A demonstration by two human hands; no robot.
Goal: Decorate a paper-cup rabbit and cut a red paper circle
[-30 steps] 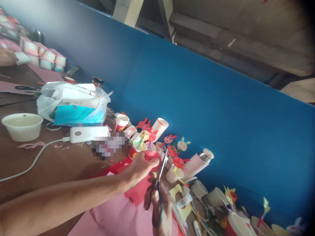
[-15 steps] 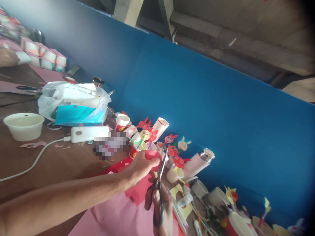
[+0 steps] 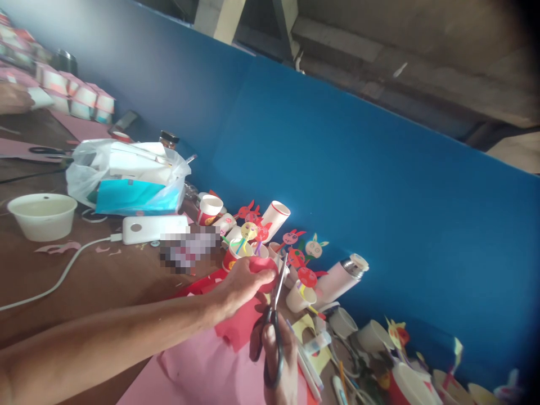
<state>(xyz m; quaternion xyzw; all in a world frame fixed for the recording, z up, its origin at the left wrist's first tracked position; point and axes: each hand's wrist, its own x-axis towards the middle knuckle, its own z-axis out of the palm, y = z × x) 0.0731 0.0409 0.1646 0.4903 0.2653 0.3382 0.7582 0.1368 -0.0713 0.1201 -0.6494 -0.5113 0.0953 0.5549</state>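
Observation:
Between the thumb and fingers of my left hand (image 3: 242, 284) is a piece of red paper (image 3: 260, 265), rounded at its outer edge. My right hand (image 3: 283, 354) grips black-handled scissors (image 3: 278, 292), thumb and fingers in the loops. Their blades point up and away, right against the paper's right edge. Whether they bite into the paper I cannot tell. Under my hands lie a larger red sheet (image 3: 242, 320) and pink paper (image 3: 198, 371). Just beyond my hands, paper cups such as a white cup (image 3: 300, 299) hold straws topped with paper animal faces.
A white power bank (image 3: 154, 229) with a cable, a white bowl (image 3: 42, 219) and a plastic bag (image 3: 84, 174) stand to the left. A pink flask (image 3: 337, 281) leans near the blue partition (image 3: 358, 180). At far left, another person's hand (image 3: 14, 97) holds a white cup.
Almost nothing differs. My hands, the red paper and the scissors keep nearly the same place, and the view has shifted very slightly.

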